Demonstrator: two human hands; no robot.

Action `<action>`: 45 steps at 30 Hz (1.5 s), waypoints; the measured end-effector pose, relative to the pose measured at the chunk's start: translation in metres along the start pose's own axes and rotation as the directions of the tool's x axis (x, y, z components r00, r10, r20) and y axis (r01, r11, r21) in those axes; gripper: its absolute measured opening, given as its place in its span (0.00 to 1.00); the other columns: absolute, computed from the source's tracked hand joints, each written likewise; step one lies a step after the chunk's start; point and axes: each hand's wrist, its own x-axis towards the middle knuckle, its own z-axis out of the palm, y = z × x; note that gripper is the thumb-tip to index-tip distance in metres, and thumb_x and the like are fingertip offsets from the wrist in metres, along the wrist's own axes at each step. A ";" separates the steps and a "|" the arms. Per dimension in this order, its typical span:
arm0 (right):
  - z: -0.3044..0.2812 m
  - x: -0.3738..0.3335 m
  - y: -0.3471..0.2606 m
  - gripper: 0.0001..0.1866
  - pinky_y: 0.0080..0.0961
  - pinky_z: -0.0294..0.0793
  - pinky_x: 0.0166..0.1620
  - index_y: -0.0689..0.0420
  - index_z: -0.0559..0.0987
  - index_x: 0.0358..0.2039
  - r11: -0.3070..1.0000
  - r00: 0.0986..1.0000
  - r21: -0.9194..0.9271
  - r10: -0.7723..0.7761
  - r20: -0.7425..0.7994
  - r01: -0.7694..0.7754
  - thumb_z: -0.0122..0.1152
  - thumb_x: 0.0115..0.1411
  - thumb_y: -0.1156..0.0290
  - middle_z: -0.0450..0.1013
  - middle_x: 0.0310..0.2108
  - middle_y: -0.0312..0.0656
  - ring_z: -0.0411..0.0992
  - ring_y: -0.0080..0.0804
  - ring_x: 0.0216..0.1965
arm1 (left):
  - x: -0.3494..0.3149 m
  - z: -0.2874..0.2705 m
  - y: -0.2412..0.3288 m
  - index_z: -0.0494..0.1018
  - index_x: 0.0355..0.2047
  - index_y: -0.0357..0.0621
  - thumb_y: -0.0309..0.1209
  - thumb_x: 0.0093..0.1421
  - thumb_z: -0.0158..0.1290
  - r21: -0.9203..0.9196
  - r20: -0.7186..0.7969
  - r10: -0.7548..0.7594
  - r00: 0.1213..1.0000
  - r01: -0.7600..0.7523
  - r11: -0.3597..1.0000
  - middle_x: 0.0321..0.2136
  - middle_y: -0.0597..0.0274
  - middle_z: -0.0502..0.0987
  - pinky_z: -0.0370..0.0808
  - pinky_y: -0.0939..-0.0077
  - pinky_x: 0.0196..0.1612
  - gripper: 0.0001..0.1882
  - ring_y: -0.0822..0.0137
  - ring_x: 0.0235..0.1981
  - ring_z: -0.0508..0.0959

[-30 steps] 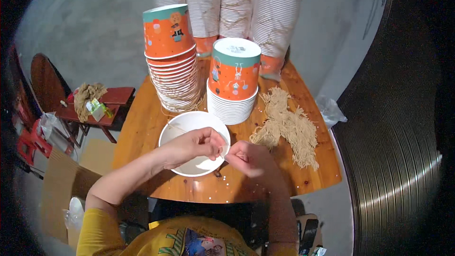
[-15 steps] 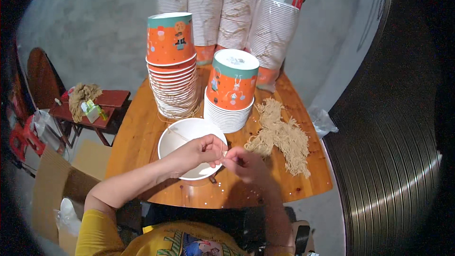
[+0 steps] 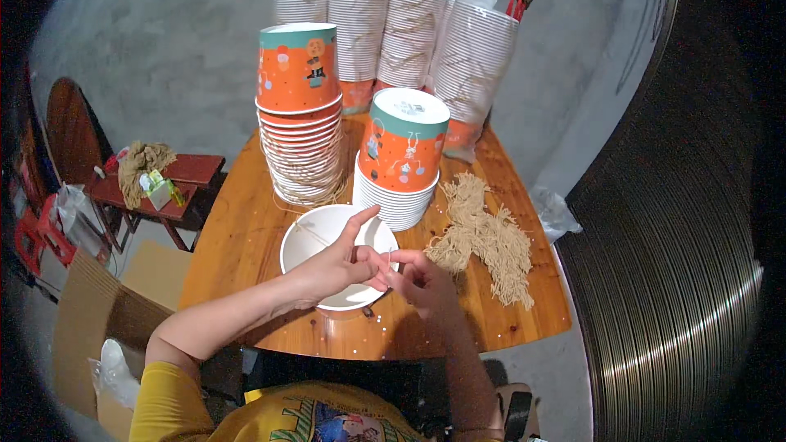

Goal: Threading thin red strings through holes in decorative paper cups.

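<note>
A white paper bucket stands mouth up at the near middle of the table, with a thin tan cord lying across its inside. Over its right side, my left hand has the index finger raised, while its thumb and other fingers meet my right hand. A short pale end of cord shows between the fingertips of both hands. My right thumb and index finger pinch there; the exact grip is partly hidden. Just behind are two stacks of upturned orange-and-green paper buckets; cord hangs around the rims of the left stack.
The right stack stands close behind my hands. A heap of cut tan cords lies right of them. Tall bagged bucket stacks line the back of the wooden table. A red bench and cardboard box are at left.
My left index finger has lifted and straightened upward. The fingertips of both hands stay together. The bucket appears slightly farther right in view.
</note>
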 end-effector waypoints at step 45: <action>-0.023 0.010 -0.030 0.05 0.18 0.65 0.29 0.57 0.71 0.33 0.827 0.951 -0.470 -0.283 0.128 0.309 0.54 0.55 0.78 0.67 0.26 0.33 0.65 0.18 0.26 | 0.023 0.008 -0.019 0.69 0.32 0.41 0.32 0.60 0.49 0.522 0.022 0.066 0.998 -0.068 0.850 0.23 0.71 0.69 0.66 0.83 0.32 0.07 0.79 0.27 0.67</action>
